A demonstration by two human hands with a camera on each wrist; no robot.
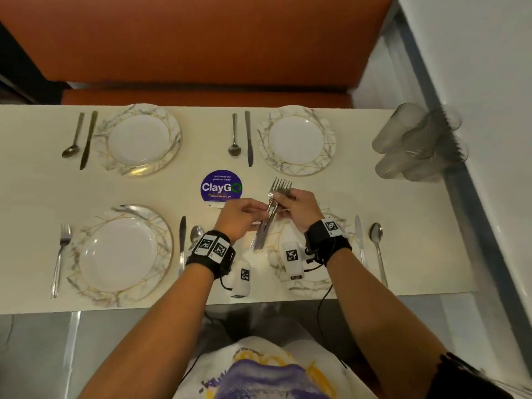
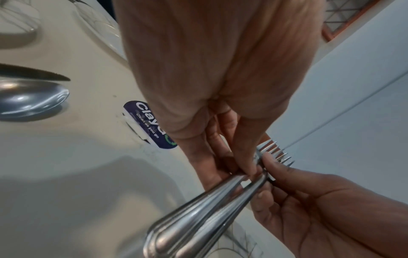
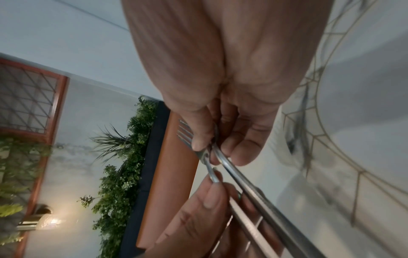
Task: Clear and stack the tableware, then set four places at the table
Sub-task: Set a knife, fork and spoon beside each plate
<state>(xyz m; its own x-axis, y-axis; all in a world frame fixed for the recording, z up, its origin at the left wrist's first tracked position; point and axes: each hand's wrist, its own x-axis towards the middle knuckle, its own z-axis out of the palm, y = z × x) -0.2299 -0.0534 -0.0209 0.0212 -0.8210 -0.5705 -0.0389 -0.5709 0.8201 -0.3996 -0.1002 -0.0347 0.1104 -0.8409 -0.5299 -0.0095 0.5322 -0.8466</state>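
Holding a bundle of forks [image 1: 269, 217] by the necks, the right hand [image 1: 299, 210] is curled round them above the near right plate [image 1: 316, 283]. Tines point away from the wrist, handles back toward the body. One fork is pinched by the left hand [image 1: 239, 217], just beside and equally near, probably to be drawn out along its length.

We see four plates on the table [image 1: 403, 226]: far left plate [image 1: 138, 139], far right plate [image 1: 296, 139], each with spoon and knife to its left; near left plate [image 1: 121, 254], a fork [image 1: 61, 254] at its left; glasses [image 1: 417, 142] far right.
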